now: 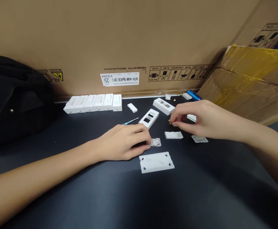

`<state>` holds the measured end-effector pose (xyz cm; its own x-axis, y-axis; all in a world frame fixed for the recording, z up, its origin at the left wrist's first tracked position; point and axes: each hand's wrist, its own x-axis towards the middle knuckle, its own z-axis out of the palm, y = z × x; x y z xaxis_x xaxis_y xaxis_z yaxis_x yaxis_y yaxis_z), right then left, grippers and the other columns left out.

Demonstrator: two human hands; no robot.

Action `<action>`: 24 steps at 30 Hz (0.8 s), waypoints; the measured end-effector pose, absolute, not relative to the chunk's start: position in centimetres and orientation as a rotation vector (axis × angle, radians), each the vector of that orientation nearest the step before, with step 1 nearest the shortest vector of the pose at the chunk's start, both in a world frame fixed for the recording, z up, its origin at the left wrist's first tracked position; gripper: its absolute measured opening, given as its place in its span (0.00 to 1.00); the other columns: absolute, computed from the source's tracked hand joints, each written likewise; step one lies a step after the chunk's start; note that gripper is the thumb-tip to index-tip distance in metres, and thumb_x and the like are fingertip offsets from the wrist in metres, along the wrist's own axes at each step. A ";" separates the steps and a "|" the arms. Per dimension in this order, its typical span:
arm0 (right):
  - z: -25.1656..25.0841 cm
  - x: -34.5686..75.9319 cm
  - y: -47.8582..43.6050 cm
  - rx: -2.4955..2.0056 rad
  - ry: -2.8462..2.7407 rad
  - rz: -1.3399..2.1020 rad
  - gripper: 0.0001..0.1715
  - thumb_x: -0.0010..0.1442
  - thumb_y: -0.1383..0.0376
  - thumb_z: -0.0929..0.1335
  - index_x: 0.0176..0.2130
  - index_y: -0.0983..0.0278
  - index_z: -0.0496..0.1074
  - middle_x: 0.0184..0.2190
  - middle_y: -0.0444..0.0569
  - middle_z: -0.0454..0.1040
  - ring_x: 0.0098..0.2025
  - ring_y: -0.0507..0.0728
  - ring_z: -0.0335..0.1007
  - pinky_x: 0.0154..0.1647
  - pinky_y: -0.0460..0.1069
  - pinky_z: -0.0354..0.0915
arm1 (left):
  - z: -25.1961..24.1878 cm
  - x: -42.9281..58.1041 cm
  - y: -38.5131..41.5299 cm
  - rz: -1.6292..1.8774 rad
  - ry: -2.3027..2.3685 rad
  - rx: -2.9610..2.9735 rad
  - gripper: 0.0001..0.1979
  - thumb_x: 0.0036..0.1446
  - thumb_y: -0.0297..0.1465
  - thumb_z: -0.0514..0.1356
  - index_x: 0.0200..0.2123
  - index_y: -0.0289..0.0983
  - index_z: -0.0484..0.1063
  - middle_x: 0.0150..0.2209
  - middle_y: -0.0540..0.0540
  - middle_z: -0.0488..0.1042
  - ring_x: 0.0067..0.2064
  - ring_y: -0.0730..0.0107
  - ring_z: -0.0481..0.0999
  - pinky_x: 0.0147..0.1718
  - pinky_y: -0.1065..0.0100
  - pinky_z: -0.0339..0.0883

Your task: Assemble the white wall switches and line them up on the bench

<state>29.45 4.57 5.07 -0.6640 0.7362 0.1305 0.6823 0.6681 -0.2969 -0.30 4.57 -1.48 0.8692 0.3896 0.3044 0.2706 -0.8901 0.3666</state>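
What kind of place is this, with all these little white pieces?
It looks like a workbench in a workshop or repair area. White plastic housings sit in a row and lie apart on a dark table, beside a small screwdriver, with big cardboard cartons behind.

A small white plastic switch insert [155, 142] lies flat, its latticed face up, touched by the left fingers [145, 140], just above a larger white four-holed base plate [156, 162].

The right hand [196, 119] hides whatever its fingertips [171, 122] pinch, the left hand [122, 142] covers part of a small white plastic piece [156, 142], and a black bag [12, 98] runs off the picture's left edge.
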 end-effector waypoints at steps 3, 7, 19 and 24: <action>5.8 27.0 3.4 -0.983 -2.675 0.442 0.09 0.64 0.67 0.68 0.37 0.61 0.80 0.36 0.47 0.82 0.35 0.55 0.77 0.37 0.49 0.67 | -1.4 -0.3 4.6 0.531 0.500 2.727 0.06 0.73 0.34 0.58 0.46 0.39 0.74 0.49 0.47 0.77 0.43 0.70 0.80 0.39 0.70 0.73; 5.1 25.7 2.5 -0.961 -2.571 0.552 0.08 0.63 0.69 0.69 0.38 0.61 0.80 0.34 0.45 0.83 0.34 0.55 0.78 0.35 0.49 0.68 | -1.4 -0.3 4.6 0.502 0.513 2.748 0.06 0.74 0.34 0.57 0.47 0.40 0.73 0.49 0.47 0.77 0.43 0.69 0.80 0.38 0.70 0.72; 3.8 25.6 2.0 -1.033 -2.587 0.496 0.07 0.61 0.70 0.69 0.35 0.60 0.79 0.28 0.41 0.80 0.25 0.52 0.72 0.27 0.48 0.62 | -1.3 -0.3 4.5 0.468 0.515 2.785 0.06 0.74 0.34 0.57 0.48 0.41 0.73 0.50 0.48 0.76 0.42 0.71 0.79 0.35 0.71 0.69; 3.7 25.4 1.7 -1.029 -2.591 0.447 0.07 0.61 0.70 0.69 0.34 0.61 0.78 0.27 0.41 0.79 0.24 0.50 0.69 0.26 0.47 0.60 | -1.4 -0.3 4.5 0.482 0.505 2.805 0.08 0.74 0.33 0.57 0.52 0.41 0.73 0.51 0.48 0.76 0.43 0.71 0.79 0.34 0.71 0.69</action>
<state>25.35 1.68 3.70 -0.6907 0.7016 0.1751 0.6025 0.6923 -0.3972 -0.28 4.50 -1.36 0.8851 0.3752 0.2754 0.2923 -0.9086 0.2983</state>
